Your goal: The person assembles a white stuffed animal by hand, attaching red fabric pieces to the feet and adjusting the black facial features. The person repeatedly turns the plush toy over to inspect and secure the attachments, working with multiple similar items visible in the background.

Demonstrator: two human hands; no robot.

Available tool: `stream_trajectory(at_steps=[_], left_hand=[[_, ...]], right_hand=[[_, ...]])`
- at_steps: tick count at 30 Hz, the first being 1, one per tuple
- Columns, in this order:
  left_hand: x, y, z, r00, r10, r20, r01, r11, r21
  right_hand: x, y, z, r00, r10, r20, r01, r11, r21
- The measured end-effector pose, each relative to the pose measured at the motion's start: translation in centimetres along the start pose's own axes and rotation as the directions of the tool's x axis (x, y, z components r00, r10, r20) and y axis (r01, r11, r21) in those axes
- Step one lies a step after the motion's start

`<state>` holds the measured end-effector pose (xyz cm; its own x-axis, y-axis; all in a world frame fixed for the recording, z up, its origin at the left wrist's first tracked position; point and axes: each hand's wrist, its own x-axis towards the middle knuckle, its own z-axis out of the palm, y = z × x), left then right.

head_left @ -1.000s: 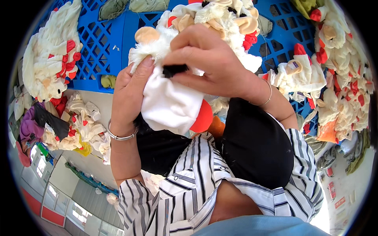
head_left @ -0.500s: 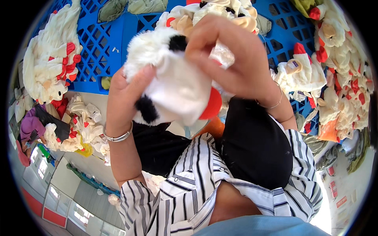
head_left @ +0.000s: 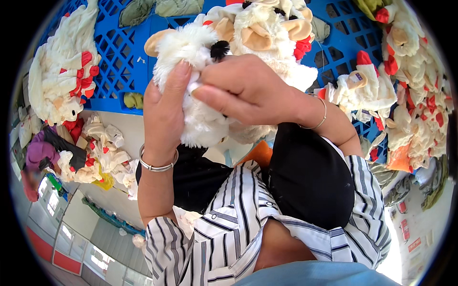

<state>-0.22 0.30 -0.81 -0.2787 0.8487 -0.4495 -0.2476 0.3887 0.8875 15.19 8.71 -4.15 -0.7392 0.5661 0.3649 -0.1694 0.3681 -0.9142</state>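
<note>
A fluffy white plush toy skin [head_left: 204, 129], with a tan ear and a black tuft, is held up over my lap. My left hand [head_left: 164, 114] grips its left side, thumb on the front. Pressed against its middle is my right hand [head_left: 250, 88], closed in a pinch near the left thumb. Whatever lies between those fingertips, beyond white cloth, is hidden. Just behind rests another white plush animal skin [head_left: 260, 50] with tan ears and red bits, on blue plastic pallets [head_left: 114, 62].
White plush skins with red parts lie in a stack [head_left: 52, 71] at left and a large pile [head_left: 415, 105] at right. Grey-green cloth bundles [head_left: 179, 6] sit at the far edge. At far left is a person in purple [head_left: 40, 155] beside more plush pieces.
The plush skin's smooth white lining and red part faced me before; now its fluffy side and tan ear show. My right hand has moved down and left to meet my left hand.
</note>
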Motion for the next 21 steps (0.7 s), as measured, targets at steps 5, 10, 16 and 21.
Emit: stream_trajectory(at_steps=[5, 10, 16, 21], left_hand=[[0.7, 0.3, -1.4, 0.956, -0.001, -0.294, -0.022, 0.997, -0.074], [0.6, 1.1, -1.5, 0.963, 0.075, -0.26, -0.093, 0.994, -0.057], [0.7, 0.2, -2.2, 0.954, 0.126, -0.273, -0.138, 0.99, -0.024], [-0.2, 0.2, -2.3, 0.859, 0.062, 0.509, -0.308, 0.857, 0.414]], right_hand=[[-0.8, 1.2, -4.1, 0.909, 0.292, -0.298, -0.139, 0.885, 0.445], [-2.3, 3.6, -2.8, 0.858, 0.5, -0.12, -0.484, 0.864, 0.141], [-2.4, 3.6, -2.7, 0.686, 0.586, 0.431, -0.714, 0.656, 0.243], [-4.0, 1.3, -6.1, 0.961, 0.125, -0.247, -0.037, 0.942, 0.335]])
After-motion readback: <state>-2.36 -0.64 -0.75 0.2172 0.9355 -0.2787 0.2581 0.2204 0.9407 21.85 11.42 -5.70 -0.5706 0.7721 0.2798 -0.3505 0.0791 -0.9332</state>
